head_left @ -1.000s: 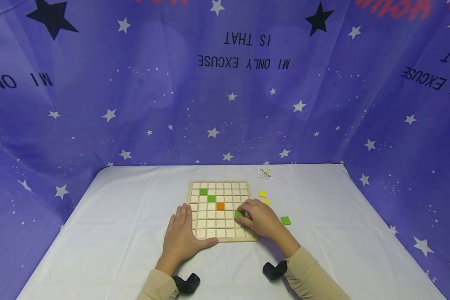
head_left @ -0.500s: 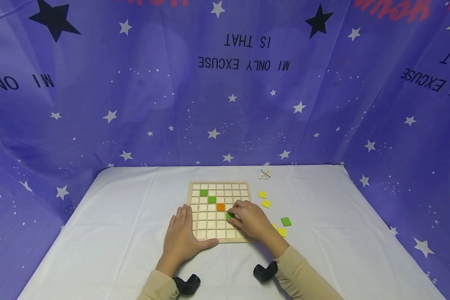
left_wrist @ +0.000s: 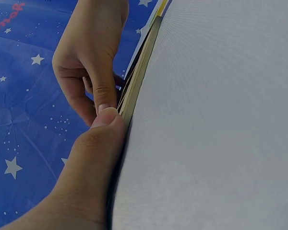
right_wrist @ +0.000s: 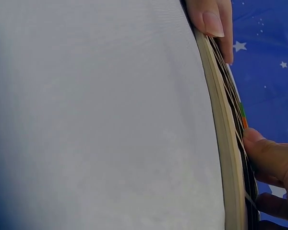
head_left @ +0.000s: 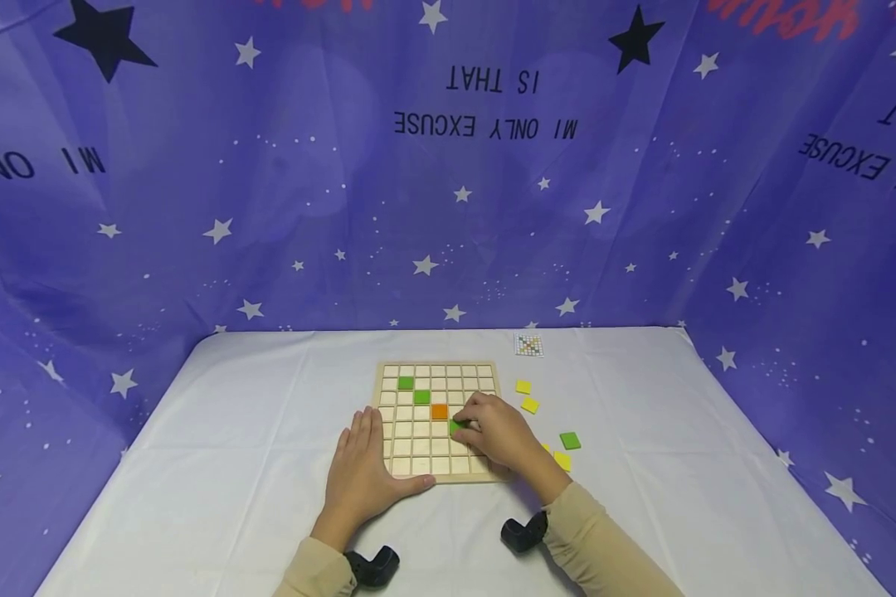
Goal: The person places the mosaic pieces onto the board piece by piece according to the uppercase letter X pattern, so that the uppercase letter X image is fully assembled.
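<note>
A wooden grid board point(head_left: 411, 454) lies on the white table. It holds two green tiles point(head_left: 406, 382) point(head_left: 421, 396) and an orange tile point(head_left: 439, 410) along a diagonal. My right hand point(head_left: 469, 424) pinches a third green tile point(head_left: 456, 427) over the cell just below and right of the orange one. My left hand point(head_left: 360, 468) rests flat on the cloth at the board's front left corner, thumb along its front edge. The left wrist view shows that thumb point(left_wrist: 102, 136) against the board's edge point(left_wrist: 138, 79). The right wrist view shows the board edge-on point(right_wrist: 224, 143).
Loose tiles lie right of the board: yellow ones point(head_left: 523, 386) point(head_left: 529, 405) point(head_left: 562, 461) and a green one point(head_left: 570, 440). A small pattern card point(head_left: 528, 345) sits at the back. A purple star-printed cloth walls in the table on three sides.
My right hand has carried the green tile leftward, from the board's right side to the cell beside the orange tile. The left hand has stayed put.
</note>
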A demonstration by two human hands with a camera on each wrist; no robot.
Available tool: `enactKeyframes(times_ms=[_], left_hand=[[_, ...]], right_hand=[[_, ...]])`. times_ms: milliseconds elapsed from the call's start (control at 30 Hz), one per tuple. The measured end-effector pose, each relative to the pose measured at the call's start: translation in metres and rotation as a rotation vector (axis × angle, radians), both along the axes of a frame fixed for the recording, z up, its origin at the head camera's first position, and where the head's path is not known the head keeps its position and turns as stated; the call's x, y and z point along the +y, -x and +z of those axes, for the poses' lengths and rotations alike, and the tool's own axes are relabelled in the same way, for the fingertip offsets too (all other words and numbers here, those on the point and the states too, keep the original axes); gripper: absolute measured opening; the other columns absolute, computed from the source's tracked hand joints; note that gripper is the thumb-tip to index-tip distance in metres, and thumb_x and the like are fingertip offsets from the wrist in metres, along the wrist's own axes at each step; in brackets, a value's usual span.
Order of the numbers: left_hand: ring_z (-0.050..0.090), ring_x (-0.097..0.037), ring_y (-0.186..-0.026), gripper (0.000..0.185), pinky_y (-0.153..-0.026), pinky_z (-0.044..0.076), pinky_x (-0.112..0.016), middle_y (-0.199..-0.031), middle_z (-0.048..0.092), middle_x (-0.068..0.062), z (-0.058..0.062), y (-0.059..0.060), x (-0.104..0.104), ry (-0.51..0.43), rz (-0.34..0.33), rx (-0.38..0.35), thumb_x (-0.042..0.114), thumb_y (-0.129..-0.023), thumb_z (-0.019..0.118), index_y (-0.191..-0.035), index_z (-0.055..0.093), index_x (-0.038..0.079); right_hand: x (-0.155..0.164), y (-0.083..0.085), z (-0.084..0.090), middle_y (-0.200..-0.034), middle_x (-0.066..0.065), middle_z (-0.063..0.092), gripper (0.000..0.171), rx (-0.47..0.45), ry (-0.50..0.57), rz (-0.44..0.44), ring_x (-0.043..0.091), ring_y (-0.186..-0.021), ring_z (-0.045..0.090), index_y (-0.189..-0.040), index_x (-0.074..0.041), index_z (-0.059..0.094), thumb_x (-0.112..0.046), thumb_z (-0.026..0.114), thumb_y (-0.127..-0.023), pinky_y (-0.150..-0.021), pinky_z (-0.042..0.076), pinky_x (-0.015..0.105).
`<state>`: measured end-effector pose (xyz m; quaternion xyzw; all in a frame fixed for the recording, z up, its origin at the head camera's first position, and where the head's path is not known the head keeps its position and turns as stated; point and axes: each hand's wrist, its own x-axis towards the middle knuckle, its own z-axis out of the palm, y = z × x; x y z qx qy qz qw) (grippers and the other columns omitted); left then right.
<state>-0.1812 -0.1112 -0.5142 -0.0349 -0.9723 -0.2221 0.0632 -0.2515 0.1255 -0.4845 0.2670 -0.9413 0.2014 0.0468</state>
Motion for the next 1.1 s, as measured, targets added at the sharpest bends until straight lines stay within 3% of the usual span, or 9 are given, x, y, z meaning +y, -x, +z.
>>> enactKeyframes(times_ms=[333, 767, 1100], left_hand=[[0.016, -0.037, -0.154, 0.147, -0.124, 0.019, -0.054, -0.164, 0.020, -0.022, 0.000, 0.000, 0.001, -0.004, 0.002, -0.009, 0.094, -0.056, 0.061, -0.156, 0.019, -0.005], [0.013, -0.035, -0.155, 0.149, -0.126, 0.016, -0.051, -0.165, 0.016, -0.019, -0.002, -0.001, 0.001, 0.008, 0.005, -0.035, 0.096, -0.055, 0.058, -0.157, 0.015, -0.003], [0.015, -0.036, -0.154, 0.148, -0.125, 0.017, -0.053, -0.165, 0.017, -0.021, -0.001, -0.001, 0.000, -0.002, 0.001, -0.014, 0.094, -0.056, 0.061, -0.156, 0.016, -0.004]], right_hand=[[0.001, -0.002, 0.003, -0.095, -0.013, 0.064, 0.020, -0.050, 0.038, -0.001, 0.005, -0.087, 0.059, -0.101, -0.021, 0.080, -0.035, 0.078, -0.086, -0.081, 0.054, 0.029], [0.008, -0.006, 0.006, -0.093, -0.013, 0.064, 0.015, -0.070, 0.010, -0.013, 0.006, -0.089, 0.058, -0.095, -0.022, 0.080, -0.034, 0.078, -0.086, -0.080, 0.053, 0.030], [0.051, -0.013, 0.016, -0.101, -0.007, 0.068, 0.026, -0.072, 0.044, -0.029, 0.012, -0.088, 0.059, -0.112, -0.018, 0.074, -0.028, 0.076, -0.088, -0.078, 0.050, 0.032]])
